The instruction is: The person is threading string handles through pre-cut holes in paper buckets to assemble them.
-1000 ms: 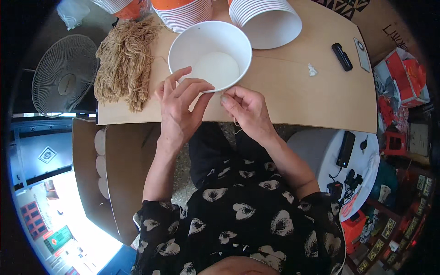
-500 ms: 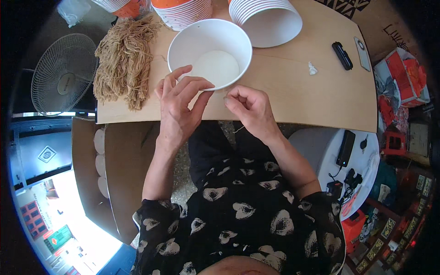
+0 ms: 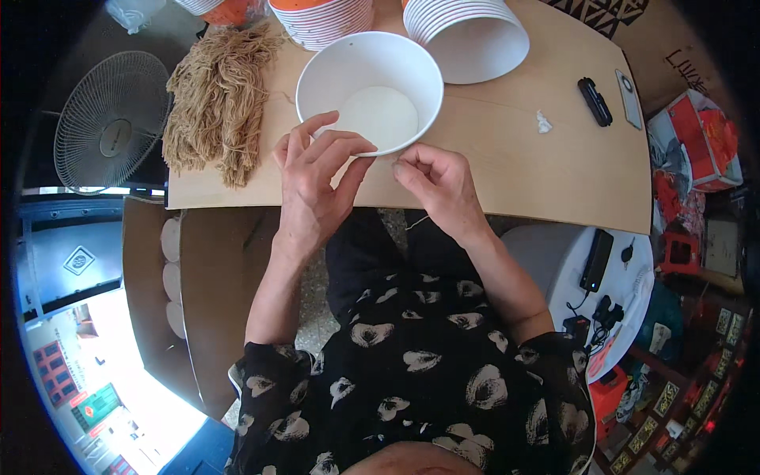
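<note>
Closest to you, both forearms come up over your lap in that black patterned top and meet at the near edge of the wooden board. Your right hand is pinched tight on a thin pale string, fingers curled in, and a bit of it trails down off the board edge below your wrist. Your left hand sits just beside it, fingers spread and bent, tips resting on the near rim of the white paper bowl. I can't tell if it's actually gripping the rim or just touching it.

The bowl stands upright on the board right above both hands, nothing inside but its pale bottom. Left of it lies a pile of tan fibre strands, close to your left hand but not touching. Behind the bowl are stacks of more cups, one lying on its side. Off to the right, well apart, there's a scrap of white stuff and a small black gadget. A fan sits off the board to the left.
</note>
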Tool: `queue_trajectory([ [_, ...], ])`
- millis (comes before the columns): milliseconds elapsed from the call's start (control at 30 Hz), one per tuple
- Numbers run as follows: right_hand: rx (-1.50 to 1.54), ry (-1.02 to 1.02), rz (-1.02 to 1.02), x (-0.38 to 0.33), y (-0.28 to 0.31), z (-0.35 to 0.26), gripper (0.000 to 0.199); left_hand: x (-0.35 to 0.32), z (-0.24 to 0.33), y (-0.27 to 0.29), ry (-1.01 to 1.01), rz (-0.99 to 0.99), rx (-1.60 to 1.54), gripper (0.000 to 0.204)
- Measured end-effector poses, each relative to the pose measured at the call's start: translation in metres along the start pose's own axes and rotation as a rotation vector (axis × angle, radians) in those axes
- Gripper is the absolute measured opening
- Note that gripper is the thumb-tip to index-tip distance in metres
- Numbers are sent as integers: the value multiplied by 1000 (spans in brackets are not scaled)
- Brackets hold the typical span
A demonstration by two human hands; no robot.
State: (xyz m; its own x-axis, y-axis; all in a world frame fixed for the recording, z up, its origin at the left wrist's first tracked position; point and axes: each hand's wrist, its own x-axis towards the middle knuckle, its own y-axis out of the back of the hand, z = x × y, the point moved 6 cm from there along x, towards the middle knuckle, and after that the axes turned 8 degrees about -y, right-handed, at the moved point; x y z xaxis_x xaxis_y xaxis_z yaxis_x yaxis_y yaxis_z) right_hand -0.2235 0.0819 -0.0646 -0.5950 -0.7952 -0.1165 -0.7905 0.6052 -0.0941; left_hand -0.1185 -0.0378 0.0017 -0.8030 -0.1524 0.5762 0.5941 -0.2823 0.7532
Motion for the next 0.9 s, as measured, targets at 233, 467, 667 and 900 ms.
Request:
queue_trajectory([
  [233,-42,-29,4,-2,5,2,13,0,-1,-1,1,4,6,19],
  [467,-12,1,38,1,4,6,15,0,1,-1,14,1,-3,20],
  [667,0,12,93,-1,8,4,16,-2,0,-1,22,6,-14,16],
  [900,19,36,111,2,2,4,16,2,7,0,-12,4,30,16],
])
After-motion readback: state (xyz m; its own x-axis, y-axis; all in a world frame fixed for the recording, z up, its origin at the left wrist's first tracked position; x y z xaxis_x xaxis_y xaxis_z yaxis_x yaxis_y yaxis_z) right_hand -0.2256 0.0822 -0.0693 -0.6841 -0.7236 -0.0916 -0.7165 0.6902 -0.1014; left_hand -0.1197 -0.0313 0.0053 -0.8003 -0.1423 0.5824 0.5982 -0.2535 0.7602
